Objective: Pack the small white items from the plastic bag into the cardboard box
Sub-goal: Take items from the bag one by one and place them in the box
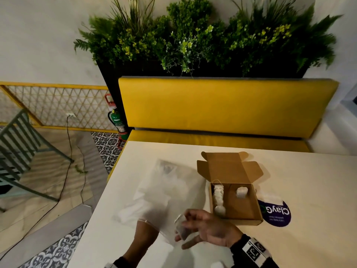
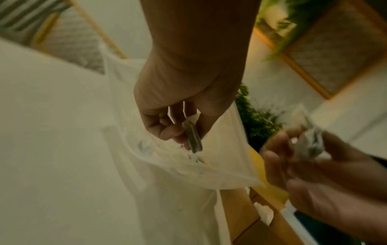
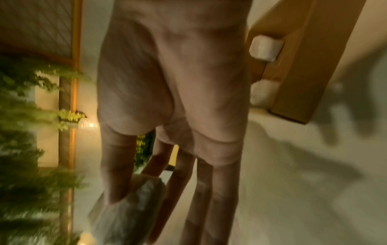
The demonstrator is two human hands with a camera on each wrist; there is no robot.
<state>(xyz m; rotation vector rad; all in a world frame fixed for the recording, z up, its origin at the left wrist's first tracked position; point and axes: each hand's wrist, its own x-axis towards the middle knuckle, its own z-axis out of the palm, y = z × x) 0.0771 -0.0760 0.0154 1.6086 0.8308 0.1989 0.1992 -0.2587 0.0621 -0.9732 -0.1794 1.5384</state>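
Bag: the clear plastic bag point(image 1: 164, 192) lies on the pale table point(image 1: 309, 190), left of the box, its mouth near the front edge.
Left hand: the left hand point(image 2: 178, 116) pinches the bag's rim.
Right hand: the right hand point(image 1: 208, 227), above open tabletop, pinches a small wrapped white item point(image 1: 181, 227).
Box: the open cardboard box point(image 1: 237, 221), flaps back, holds white items point(image 1: 219, 196) along its left wall.
Sticker: a purple sticker point(image 1: 278, 213) sits just beside the box's right edge.

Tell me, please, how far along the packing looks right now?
Partly done: a few small white items already sit in the cardboard box. The right hand holds another item, while the left hand grips the plastic bag, which seems to hold more.
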